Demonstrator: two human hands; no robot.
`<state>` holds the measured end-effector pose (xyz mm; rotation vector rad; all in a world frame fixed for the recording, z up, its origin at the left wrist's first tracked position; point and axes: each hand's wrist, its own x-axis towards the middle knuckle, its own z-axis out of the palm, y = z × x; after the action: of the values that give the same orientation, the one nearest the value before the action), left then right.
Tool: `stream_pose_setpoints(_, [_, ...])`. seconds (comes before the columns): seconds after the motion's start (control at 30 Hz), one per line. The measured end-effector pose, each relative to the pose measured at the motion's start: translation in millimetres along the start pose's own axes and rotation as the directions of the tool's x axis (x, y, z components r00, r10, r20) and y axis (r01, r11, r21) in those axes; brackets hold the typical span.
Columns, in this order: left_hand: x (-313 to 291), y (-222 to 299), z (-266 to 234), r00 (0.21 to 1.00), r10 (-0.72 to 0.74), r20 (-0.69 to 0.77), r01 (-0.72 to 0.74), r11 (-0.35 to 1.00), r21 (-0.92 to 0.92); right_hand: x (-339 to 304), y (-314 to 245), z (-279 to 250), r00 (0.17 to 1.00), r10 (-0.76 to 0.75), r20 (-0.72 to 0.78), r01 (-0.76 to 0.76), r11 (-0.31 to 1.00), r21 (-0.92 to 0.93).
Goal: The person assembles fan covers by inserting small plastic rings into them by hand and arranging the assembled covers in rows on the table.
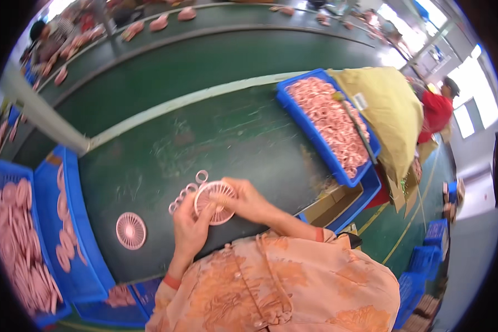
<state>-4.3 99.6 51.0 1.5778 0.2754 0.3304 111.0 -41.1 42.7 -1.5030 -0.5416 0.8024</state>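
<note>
Between my two hands is a round pink plastic grille (206,195) with radial slats, held just above the green tabletop. My left hand (191,229) grips its lower left side, thumb pressed on its face. My right hand (248,202) holds its right side, fingers over the slats. Several small pink rings (202,176) lie on the table just beyond my hands, in a loose row. Another pink grille (131,231) lies flat on the table to the left of my left hand.
A blue crate (327,155) full of pink rings stands at the right, beside a yellowish sack (384,105). Blue bins (83,271) with pink discs (16,238) stand at the left. A pale post (44,108) rises at the far left. People work in the background, one in a red top (436,113).
</note>
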Motion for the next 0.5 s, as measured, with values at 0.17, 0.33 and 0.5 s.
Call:
stream_pose_setpoints(0.17, [1.8,-8.3,-1.5,0.998,-0.032,-0.06,0.02,0.981,-0.191,28.3,-14.7,-4.5,0.992,-0.022,0.122,0.021,1.0,0.005])
stream_pose_setpoints(0.33, [-11.5,3.3,-28.5,0.943,0.082,-0.323,-0.038,0.989,0.142,84.7,-43.7,-35.7,0.879,-0.453,-0.151,0.328,0.802,-0.499])
stream_pose_setpoints(0.5, [-38.0,6.2,-82.4,0.867,0.304,-0.395,0.06,0.723,0.688,152.7,-11.4,-128.5,0.666,-0.74,-0.091,0.064,0.178,-0.982])
